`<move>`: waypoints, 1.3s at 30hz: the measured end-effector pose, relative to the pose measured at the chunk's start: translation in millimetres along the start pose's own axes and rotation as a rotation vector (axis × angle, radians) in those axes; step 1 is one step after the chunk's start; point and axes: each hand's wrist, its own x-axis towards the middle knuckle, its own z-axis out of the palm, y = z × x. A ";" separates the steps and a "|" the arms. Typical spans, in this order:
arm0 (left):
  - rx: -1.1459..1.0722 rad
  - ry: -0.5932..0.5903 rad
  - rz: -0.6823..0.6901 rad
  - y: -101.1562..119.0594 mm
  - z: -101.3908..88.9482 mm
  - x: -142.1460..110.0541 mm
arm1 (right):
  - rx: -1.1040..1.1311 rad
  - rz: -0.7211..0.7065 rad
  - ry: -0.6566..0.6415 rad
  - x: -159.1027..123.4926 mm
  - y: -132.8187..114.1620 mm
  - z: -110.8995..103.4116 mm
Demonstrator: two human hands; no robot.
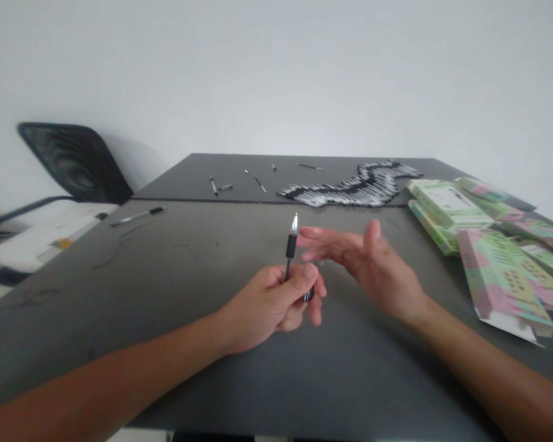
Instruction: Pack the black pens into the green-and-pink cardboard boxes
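My left hand [276, 298] is closed around a pen [290, 244] with a black grip, its silver tip pointing up. A small dark piece [309, 294] shows among the curled fingers below the thumb; I cannot tell if it belongs to the same pen. Just right of the pen tip, my right hand [368, 264] is open, fingers stretched out and thumb raised, with nothing in it. Its fingertips come close to the black grip; whether they touch cannot be made out. The lower part of the pen is hidden by my left hand.
Many pens lie in a long pile [350, 189] at the back right. Loose pen parts [214, 186] and a thin refill [260, 183] lie back left, another pen [137, 216] nearer. Green and pink cardboard boxes [502, 270] cover the right side. A black mesh chair [74, 161] stands left.
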 end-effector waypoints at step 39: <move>0.063 -0.021 -0.081 3.0 -3.5 3.6 | -0.143 -0.017 0.204 1.1 -27.5 -23.1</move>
